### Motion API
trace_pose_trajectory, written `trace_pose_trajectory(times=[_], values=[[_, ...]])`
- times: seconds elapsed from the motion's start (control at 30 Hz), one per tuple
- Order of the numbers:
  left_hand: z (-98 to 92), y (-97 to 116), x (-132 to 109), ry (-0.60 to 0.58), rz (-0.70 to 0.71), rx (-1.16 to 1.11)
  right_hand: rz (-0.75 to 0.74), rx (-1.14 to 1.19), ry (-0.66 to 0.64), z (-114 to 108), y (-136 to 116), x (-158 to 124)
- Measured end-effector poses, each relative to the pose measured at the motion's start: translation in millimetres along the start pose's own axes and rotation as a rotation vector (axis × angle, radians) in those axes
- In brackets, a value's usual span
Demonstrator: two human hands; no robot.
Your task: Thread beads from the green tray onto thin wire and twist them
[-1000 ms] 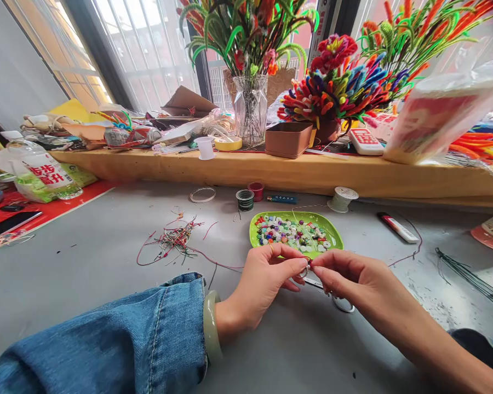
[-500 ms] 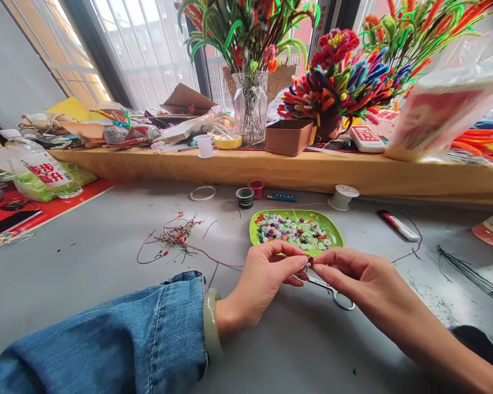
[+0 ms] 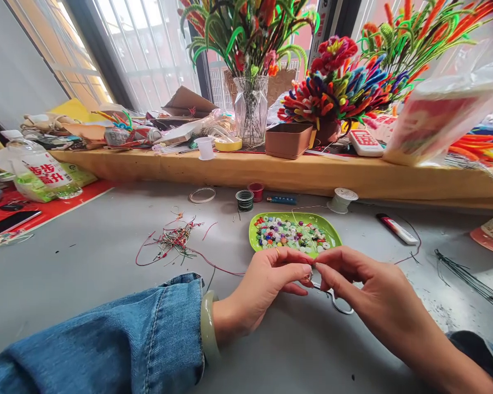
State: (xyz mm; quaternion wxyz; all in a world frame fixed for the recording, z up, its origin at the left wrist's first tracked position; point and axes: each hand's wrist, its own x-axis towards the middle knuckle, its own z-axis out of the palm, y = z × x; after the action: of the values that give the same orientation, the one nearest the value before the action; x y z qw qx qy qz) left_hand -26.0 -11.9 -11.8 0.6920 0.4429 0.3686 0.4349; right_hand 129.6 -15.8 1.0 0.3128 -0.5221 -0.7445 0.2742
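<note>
My left hand (image 3: 267,282) pinches a small beaded piece (image 3: 307,277) between thumb and fingers; its details are mostly hidden. Facing it, my right hand (image 3: 367,282) has its thumb and forefinger closed at a bit of red cord by that piece. Both sets of fingertips nearly meet just in front of a green tray (image 3: 252,232) of mixed coloured beads (image 3: 279,232). Below the fingers lies a pair of scissors (image 3: 334,302), partly covered by my hands. A dark red cord (image 3: 217,268) runs from the left toward my left hand.
Thread scraps (image 3: 176,239) lie left of the tray. Behind it stand a green spool (image 3: 245,201), a red spool (image 3: 256,191) and a white spool (image 3: 343,200). A glue tube (image 3: 397,229) and dark wires (image 3: 472,279) lie right. A cluttered ledge (image 3: 156,172) borders the back.
My right fingertips have shifted slightly at the beaded piece, and a bit of red cord now shows between the hands. The view has moved a little; the table items stay put.
</note>
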Motion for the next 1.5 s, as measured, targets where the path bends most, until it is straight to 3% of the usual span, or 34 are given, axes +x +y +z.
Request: trace_pose_trajectory(times=[0.53,0.83,1.23,1.5], values=[[-2.7,-0.5,-0.8,-0.037,-0.034,-0.004,-0.133,-0.173,0.073,2.0,-0.5,-2.7],[-3.6,-0.4,-0.5,-0.07,-0.068,-0.047,-0.182,-0.203,0.052,3.5,1.3,-2.7],[-2.0,1.6,-0.7,-0.025,-0.072,-0.022,-0.282,-0.327,0.03,1.6,1.7,-3.0],[-2.9,0.0,0.3,-0.016,-0.083,0.027,-0.439,-0.422,0.073,4.6,6.7,-1.3]])
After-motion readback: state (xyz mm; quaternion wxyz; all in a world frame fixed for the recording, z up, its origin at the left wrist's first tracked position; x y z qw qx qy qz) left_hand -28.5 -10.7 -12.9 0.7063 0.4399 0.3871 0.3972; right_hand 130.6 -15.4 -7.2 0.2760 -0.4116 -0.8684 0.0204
